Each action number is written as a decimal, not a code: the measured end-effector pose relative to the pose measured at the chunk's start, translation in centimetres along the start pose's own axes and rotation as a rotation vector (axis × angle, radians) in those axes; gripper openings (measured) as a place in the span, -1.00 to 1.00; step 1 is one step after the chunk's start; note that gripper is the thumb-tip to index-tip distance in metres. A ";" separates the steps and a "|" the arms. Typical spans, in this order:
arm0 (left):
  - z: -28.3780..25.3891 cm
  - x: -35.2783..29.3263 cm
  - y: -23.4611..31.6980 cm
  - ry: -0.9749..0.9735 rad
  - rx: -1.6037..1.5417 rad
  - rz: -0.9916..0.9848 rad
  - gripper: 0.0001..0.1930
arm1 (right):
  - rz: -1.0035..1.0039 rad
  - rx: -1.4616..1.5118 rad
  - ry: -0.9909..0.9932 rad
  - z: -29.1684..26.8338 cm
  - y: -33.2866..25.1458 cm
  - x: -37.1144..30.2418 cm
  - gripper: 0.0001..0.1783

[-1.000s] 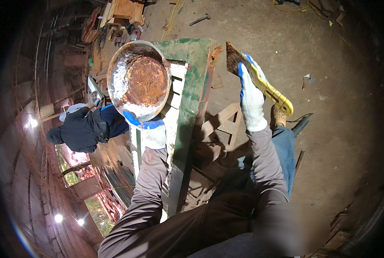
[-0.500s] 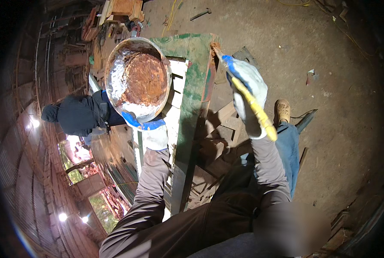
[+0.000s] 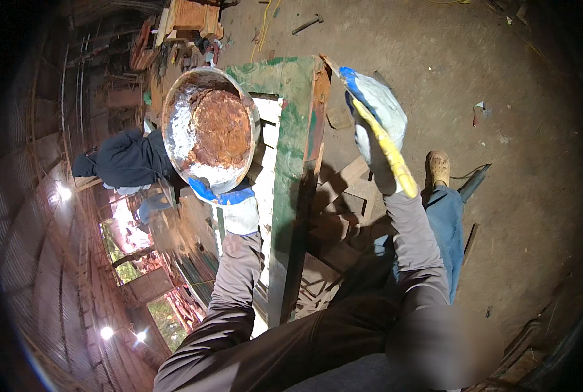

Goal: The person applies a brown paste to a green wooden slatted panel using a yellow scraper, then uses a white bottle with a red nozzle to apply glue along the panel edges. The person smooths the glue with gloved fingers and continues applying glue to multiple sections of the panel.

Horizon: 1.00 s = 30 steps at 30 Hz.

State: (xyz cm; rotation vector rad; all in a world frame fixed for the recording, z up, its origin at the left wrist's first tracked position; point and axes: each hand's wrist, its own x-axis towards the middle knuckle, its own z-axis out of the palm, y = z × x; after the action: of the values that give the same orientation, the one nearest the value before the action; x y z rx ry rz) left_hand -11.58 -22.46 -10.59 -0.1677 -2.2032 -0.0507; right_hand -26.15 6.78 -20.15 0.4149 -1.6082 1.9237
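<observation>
We hold a round, pale metal tub (image 3: 203, 76) of reddish-brown paste (image 3: 221, 127), left of centre in the upper frame.
Whitish residue (image 3: 182, 121) coats the tub's inner wall around the paste; our left hand (image 3: 240, 212), in a white-and-blue glove, grasps its lower edge, some fingertips hidden. Right of centre, our similarly gloved right hand (image 3: 378, 127) clenches a yellow-handled, flat-bladed tool (image 3: 386, 147), its tip at the green-painted wooden frame's (image 3: 290, 150) upper-right corner.

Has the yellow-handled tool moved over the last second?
Yes, leftward: a second ago the yellow-handled tool had its blade just right of the green frame; now the blade's tip is at the frame's upper right corner.
</observation>
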 end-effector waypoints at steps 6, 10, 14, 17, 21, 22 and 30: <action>0.0 -0.3 -0.1 -0.002 0.017 0.001 0.08 | -0.050 -0.160 -0.118 -0.3 -1.2 -1.6 -0.67; 0.2 -0.1 0.0 -0.004 0.018 -0.007 0.06 | 0.035 -0.071 -0.167 -1.2 -2.8 -2.9 -0.72; -0.5 0.0 0.4 -0.017 0.024 -0.034 0.04 | 0.112 0.077 -0.108 -2.6 -2.2 -2.6 -0.76; -0.3 0.3 0.3 -0.024 0.022 -0.038 0.02 | 0.133 0.058 -0.031 -2.4 -1.4 -0.6 -0.68; -0.1 0.5 0.6 -0.035 0.030 -0.051 0.00 | -0.045 -0.172 -0.072 -0.5 -0.5 -0.1 -0.62; -0.1 0.4 0.7 -0.038 0.032 -0.054 0.00 | -0.053 -0.187 -0.094 -0.1 -0.8 -0.3 -0.63; -0.7 -0.1 0.6 -0.049 0.052 -0.092 -0.04 | 0.142 0.030 -0.200 -2.3 -2.7 -2.8 -0.71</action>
State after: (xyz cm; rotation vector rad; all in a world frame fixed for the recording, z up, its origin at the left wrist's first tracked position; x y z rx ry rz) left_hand -10.87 -21.93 -10.30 -0.0390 -2.2578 -0.0406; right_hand -21.98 8.56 -20.13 0.5334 -1.7798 2.0694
